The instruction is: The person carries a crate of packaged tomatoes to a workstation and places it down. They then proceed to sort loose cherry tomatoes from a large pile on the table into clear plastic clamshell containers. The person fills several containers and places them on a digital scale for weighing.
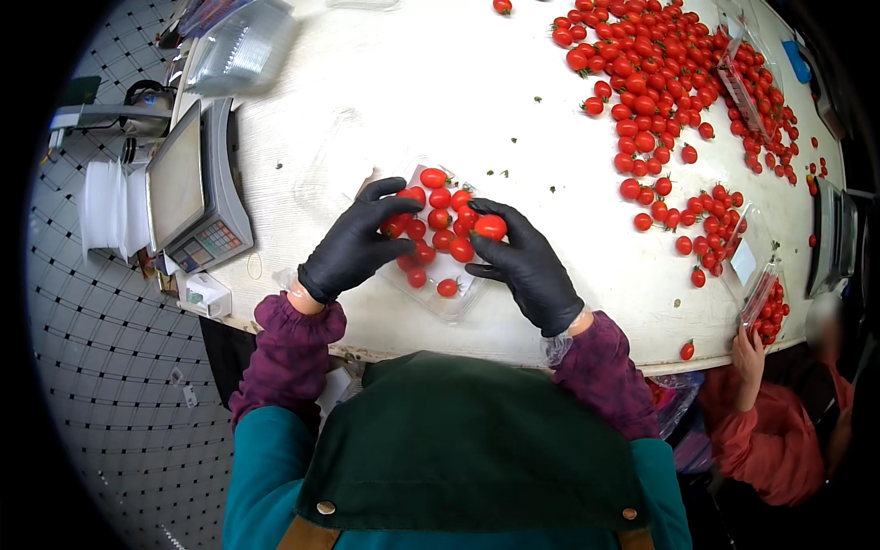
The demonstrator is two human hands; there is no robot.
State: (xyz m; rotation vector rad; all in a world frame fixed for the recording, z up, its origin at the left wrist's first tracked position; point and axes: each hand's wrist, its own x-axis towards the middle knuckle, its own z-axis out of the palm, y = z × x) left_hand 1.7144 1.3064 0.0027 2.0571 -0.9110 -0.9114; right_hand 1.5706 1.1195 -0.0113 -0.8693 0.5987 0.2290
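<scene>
In front of me on the white table lies a clear plastic clamshell container with red cherry tomatoes in it. My left hand, in a black glove, curves around tomatoes at the container's left side. Its thumb and fingers are apart, and whether it grips any of them is unclear. My right hand, gloved the same way, holds one cherry tomato between thumb and fingers over the container's right side. The container's transparent lid seems to lie folded back at the upper left.
A large heap of cherry tomatoes spreads at the upper right. A scale stands at the left edge beside stacked clear containers. At right, another person's hand touches a filled clamshell. A rubber band lies at left.
</scene>
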